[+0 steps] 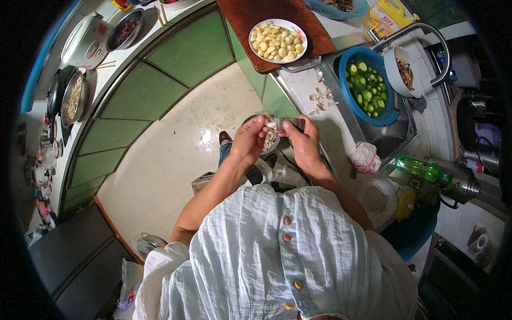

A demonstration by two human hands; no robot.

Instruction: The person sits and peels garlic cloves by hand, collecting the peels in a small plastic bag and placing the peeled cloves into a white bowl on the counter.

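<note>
Held together in front of my lap, my left hand (250, 138) and my right hand (304, 140) nearly meet. Between the left fingertips is a small pale garlic clove (272, 125), partly hidden by the fingers. My right hand grips a short, dark, flat knife-like blade (291, 124), its near end against the clove. Below the hands, a bowl (276, 148) holds pale garlic pieces or skins, partly covered by them. A white floral plate (276, 61) heaped with peeled garlic cloves (278, 42) rests on a brown wooden cutting board (240, 18). Loose garlic skins (321, 98) lie on the counter.
At right, a blue basin (343, 76) of cut green vegetables (366, 90) sits in the steel sink (404, 130), under a curved faucet (442, 52). A white bowl (392, 76) stands beside it. A cloth (366, 157) lies at the sink edge. Green cabinets (132, 96) line the left.
</note>
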